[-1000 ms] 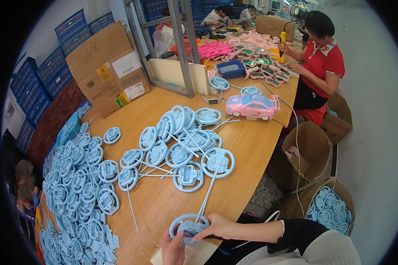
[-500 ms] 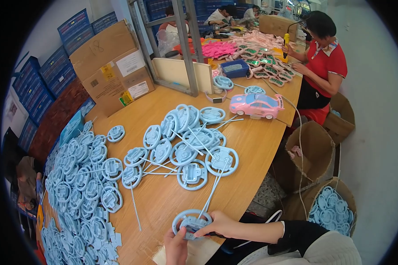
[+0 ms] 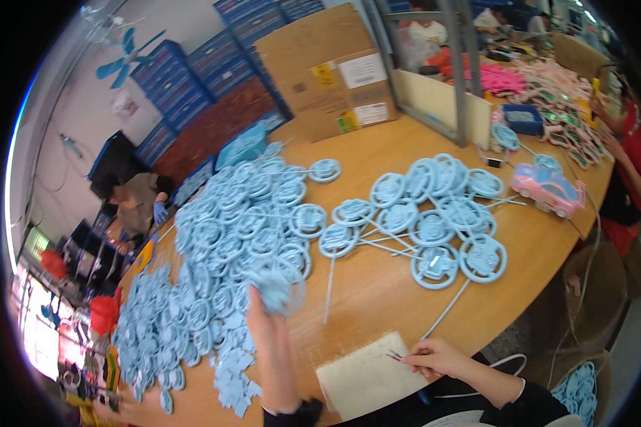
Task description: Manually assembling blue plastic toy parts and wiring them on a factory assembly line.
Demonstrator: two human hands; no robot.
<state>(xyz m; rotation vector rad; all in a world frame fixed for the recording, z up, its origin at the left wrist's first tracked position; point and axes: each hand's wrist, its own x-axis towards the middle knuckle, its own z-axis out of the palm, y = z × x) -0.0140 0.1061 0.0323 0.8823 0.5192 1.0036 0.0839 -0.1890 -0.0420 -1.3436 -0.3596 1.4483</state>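
Over the pile at the left, my left hand [image 3: 265, 331] is raised, its fingers at the edge of a light-blue toy steering wheel [image 3: 275, 290] smeared by motion. My right hand [image 3: 438, 358] is pinched above a pale board [image 3: 367, 381] by the near table edge. From its fingertips stick out thin, dark forked tips [image 3: 394, 355] of something too small to name. A light-blue rod [image 3: 445, 310] runs from the loose group of steering wheels [image 3: 434, 226] down to my right fingers; whether they grip it I cannot tell.
A big heap of light-blue steering wheels [image 3: 228, 242] covers the table's left side. A pink and blue toy car [image 3: 548, 188] stands at the right. Behind are a cardboard box [image 3: 327, 78] and a metal frame [image 3: 470, 78]. Co-workers sit left and far right.
My left hand has carried the steering wheel leftward from the near edge to the pile. My right hand has come off that wheel. The view has turned left, uncovering the pale board.
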